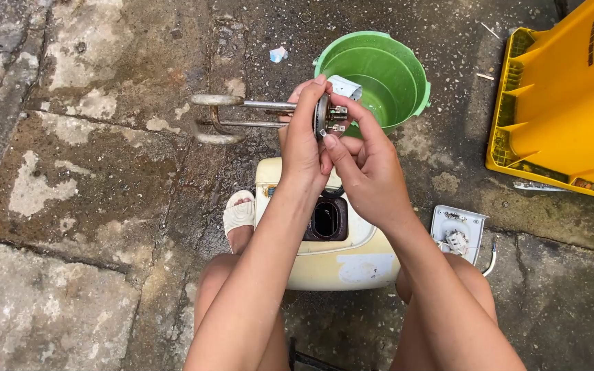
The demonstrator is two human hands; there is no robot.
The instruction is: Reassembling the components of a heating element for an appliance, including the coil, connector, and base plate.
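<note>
We see wet stone paving (70,206), a yellow bin (565,103) at its right edge, a cream heater tank (348,264) between our knees, a green bucket (386,75) beyond, our left hand (304,148) gripping the heating element (242,118) by its flange, held above the tank, our right hand (369,175) pinching its terminals.

The heating element (242,117) is held above the water heater tank (331,240), its coil reaching left. The bucket (379,75) stands just behind the hands, the bin (565,103) far right. The cover plate (456,232) lies right of the tank, the sandalled foot (239,213) left.
</note>
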